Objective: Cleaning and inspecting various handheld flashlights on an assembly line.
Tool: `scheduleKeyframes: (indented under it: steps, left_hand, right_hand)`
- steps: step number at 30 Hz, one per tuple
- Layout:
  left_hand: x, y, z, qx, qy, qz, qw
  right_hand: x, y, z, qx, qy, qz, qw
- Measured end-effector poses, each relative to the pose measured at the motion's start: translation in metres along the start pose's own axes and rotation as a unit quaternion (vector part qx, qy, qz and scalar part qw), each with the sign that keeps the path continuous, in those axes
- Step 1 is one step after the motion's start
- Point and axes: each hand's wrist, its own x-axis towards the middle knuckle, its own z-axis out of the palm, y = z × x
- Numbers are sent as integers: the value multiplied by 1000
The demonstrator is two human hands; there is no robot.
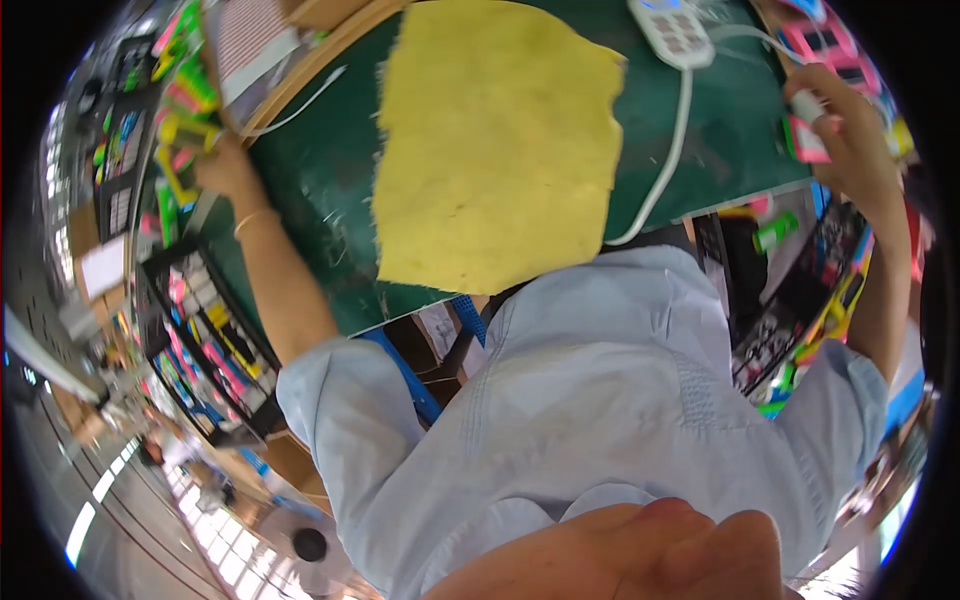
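As we look down past our pale blue shirt, we note a green mat covering the table, with a torn yellow sheet lying flat on it. Our left hand reaches off the mat's left edge into a pile of pink, yellow and green items; we cannot tell its grip. Our right hand pinches a small pink-and-white item at the far right. Beyond, a white power strip rests, cord trailing toward us.
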Motion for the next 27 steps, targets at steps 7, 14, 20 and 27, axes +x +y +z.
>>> scheduleKeyframes:
  steps: [7,14,20,27]
  left_hand:
    - [-9,17,-2,-65,-28,-110,991]
    - [-10,22,-23,-75,-33,-124,989]
    - [-6,13,-11,-84,-31,-93,992]
    - [-16,18,-13,-92,-51,-111,988]
  right_hand:
    - [-176,-28,110,65,-665,106,737]
    - [-312,-68,218,34,-617,94,781]
    - [-374,-70,283,183,-521,245,797]
    - [-398,-100,272,209,-488,281,799]
